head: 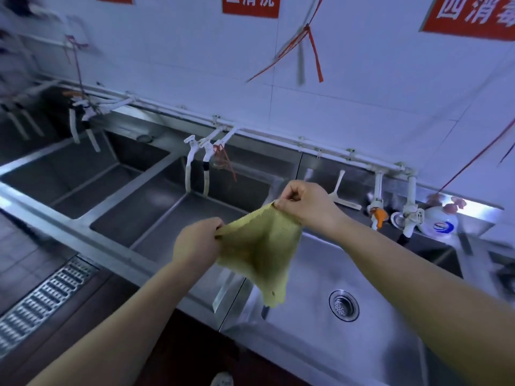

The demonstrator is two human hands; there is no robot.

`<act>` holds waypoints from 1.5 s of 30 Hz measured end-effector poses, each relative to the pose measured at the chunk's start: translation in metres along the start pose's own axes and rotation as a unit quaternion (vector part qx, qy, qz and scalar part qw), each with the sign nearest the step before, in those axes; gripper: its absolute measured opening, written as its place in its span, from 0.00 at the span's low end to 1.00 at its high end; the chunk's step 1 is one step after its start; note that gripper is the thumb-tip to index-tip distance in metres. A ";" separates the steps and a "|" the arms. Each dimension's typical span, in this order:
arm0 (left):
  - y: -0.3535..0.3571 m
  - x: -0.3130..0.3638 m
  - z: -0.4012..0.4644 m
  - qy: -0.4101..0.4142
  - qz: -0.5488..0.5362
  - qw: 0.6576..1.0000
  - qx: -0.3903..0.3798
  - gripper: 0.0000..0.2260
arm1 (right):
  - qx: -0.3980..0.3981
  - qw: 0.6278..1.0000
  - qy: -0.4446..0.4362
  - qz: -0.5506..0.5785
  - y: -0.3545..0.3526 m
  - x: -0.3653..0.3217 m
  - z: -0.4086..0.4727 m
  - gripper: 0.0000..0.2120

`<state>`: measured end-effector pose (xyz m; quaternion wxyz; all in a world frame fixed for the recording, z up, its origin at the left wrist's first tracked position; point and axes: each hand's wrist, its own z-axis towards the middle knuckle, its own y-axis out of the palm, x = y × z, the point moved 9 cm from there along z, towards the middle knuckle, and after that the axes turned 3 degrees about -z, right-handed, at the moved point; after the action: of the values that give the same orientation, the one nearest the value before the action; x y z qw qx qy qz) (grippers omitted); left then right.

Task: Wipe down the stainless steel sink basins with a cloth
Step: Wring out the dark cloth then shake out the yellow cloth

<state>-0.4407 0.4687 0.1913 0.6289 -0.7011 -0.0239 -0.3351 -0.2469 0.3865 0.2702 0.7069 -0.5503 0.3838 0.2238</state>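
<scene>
Yellow cloth (259, 246) hangs in the air between the person's two hands, above the near basin (320, 344) with the round drain (343, 305) in its floor. The left hand (195, 243) pinches one upper corner between thumb and fingers pressed together, and the right hand (303, 207) pinches the other upper corner a little higher, so the top edge is stretched and the rest falls down to a loose point. The cloth does not touch the steel anywhere. I judge that the person is at the step of opening and shaking out the cloth, and that wiping of this basin is not yet begun. The next move calls for gathering or folding the cloth into one palm, lowering it into the basin and pressing it flat on the wall or floor; the other hand can then let go. Two more basins (156, 207) lie to the left, under white taps (198, 162), and they must be reached afterwards. Whether the cloth is wet or dry I cannot tell. The far left of the sink row is blurred, the right edge of the near basin is hidden behind the right forearm, and the red signs (473, 15) on the wall are cut off at the top.
</scene>
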 end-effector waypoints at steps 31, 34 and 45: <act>0.077 -0.155 0.070 -0.075 -0.053 0.990 -0.105 0.10 | -0.083 0.960 0.183 -0.195 0.145 0.166 0.055 0.05; 0.093 -0.162 0.063 -0.048 -0.018 0.989 -0.139 0.07 | -0.118 0.950 0.184 -0.225 0.156 0.180 0.043 0.04; 0.099 -0.128 -0.026 0.248 0.021 0.958 -0.141 0.07 | -0.213 0.940 0.101 -0.247 0.182 0.195 -0.040 0.05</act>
<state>-0.5067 0.4745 0.0411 0.5163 -0.6779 0.1953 -0.4855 -0.2750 0.3816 0.0020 0.5639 -0.7851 0.2486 0.0622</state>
